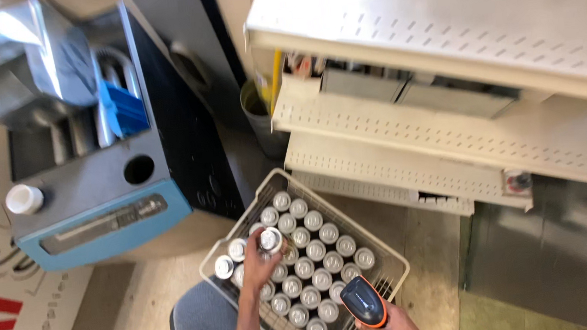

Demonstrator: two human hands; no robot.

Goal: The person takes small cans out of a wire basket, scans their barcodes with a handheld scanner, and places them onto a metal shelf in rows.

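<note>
Seen from above, a shop floor of pale concrete fills the lower part of the view, with cream metal shelving (446,130) rising on the right. Four perforated shelf edges step back one under another there, and a few flat boxes sit between the upper two.

On the left stands one grey and blue machine (88,169) with a single round hole in its top and one white cap (24,199) resting at its left corner. One dark bin (261,122) stands on the floor between the machine and the shelving, with a yellow handle sticking out of it.

At the bottom centre, one white wire basket (387,266) rests on the person's lap, against grey trousers (205,325). It is packed with small silver-topped cans (316,258) standing upright in close rows; roughly thirty tops can be seen, though the exact count is uncertain because the hand covers some.

The person's left hand (254,264) reaches into the basket from below, its fingers wrapped around one can (269,239), which sits slightly above its neighbours near the basket's upper left part.

The right hand (396,329) is low at the frame's bottom edge, just beside the basket's lower right corner. It is closed around the grip of one handheld scanner (363,302), black with an orange trim, whose head points up over the basket's near edge.
</note>
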